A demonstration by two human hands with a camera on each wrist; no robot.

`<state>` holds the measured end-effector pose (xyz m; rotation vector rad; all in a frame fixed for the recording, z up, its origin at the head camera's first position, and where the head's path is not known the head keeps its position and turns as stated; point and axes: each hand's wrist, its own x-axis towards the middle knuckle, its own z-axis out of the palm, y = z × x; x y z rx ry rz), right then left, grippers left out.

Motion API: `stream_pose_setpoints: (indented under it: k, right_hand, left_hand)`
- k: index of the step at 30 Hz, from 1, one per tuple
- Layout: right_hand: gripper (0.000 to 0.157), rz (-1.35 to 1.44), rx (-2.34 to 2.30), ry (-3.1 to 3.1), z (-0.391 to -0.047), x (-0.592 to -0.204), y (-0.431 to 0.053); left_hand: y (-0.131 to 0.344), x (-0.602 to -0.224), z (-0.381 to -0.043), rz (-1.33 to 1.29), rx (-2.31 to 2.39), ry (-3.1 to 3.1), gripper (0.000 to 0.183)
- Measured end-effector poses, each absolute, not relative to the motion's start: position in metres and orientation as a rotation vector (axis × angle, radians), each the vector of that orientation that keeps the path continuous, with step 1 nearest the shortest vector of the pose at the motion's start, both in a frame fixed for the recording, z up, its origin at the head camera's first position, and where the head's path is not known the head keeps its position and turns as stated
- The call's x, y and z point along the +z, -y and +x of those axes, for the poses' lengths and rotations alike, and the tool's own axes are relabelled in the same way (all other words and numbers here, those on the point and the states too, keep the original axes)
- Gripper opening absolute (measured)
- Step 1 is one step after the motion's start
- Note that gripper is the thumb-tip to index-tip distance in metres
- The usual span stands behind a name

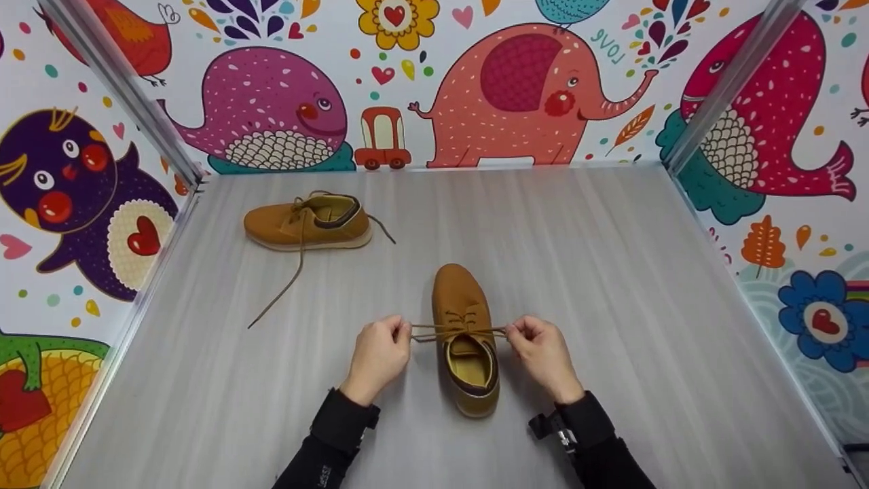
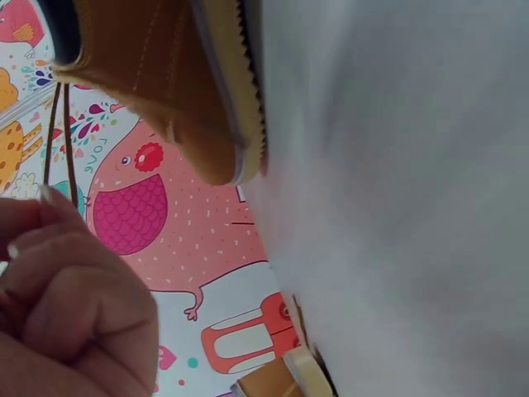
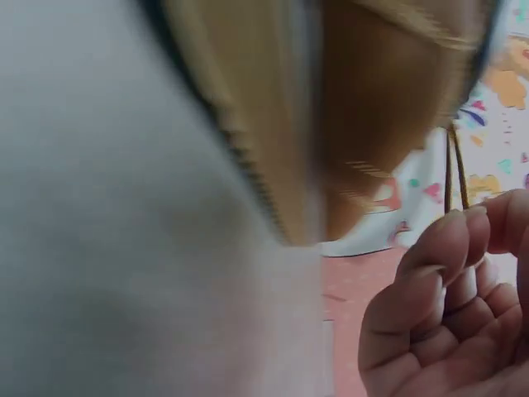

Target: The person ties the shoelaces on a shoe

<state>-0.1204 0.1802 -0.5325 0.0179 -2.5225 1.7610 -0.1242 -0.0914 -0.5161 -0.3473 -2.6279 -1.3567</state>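
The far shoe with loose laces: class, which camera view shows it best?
The head view: the far shoe lies whole on its side on the table, laces trailing. The left wrist view catches only a corner of it; the right wrist view shows none.

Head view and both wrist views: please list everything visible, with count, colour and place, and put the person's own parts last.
near shoe: one, tan with a pale sole, middle of the table, toe pointing away from the person.
laces of the near shoe: brown, drawn sideways across the shoe between the two hands.
far shoe: one, tan with a pale sole, back left of the table, lying across, unlaced.
loose lace: brown, trailing from the far shoe toward the person.
table: one, grey wood-grain surface.
walls: white, printed with colourful cartoon animals, on three sides.
sleeves: two, black, at the bottom edge.
left hand: pinches the laces left of the near shoe.
right hand: pinches the laces right of it.
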Motion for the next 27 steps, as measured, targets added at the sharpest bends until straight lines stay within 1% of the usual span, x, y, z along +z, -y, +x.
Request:
stream_pose_setpoints:
  k: [5,10,14,17,22,27]
  right_hand:
    - [0.023,-0.017,1.698,2.584,-0.118,-0.536,-0.181]
    - [0.022,0.008,1.795,2.615,-0.120,-0.528,-0.186]
    - [0.029,0.052,1.859,2.669,-0.124,-0.524,-0.189]
    - [0.032,0.079,1.861,2.681,-0.129,-0.521,-0.188]
    - [0.027,0.102,1.825,2.690,-0.136,-0.510,-0.190]
    - [0.018,0.086,1.805,2.656,-0.137,-0.505,-0.192]
  left_hand:
    - [0.090,-0.526,-0.120,-0.280,-1.384,2.662,0.034]
    - [0.092,-0.524,-0.126,-0.337,-1.420,2.675,0.035]
    - [0.096,-0.518,-0.131,-0.401,-1.444,2.699,0.038]
    - [0.096,-0.515,-0.135,-0.401,-1.482,2.704,0.040]
    - [0.094,-0.508,-0.142,-0.393,-1.485,2.713,0.040]
    - [0.096,-0.505,-0.145,-0.402,-1.444,2.697,0.037]
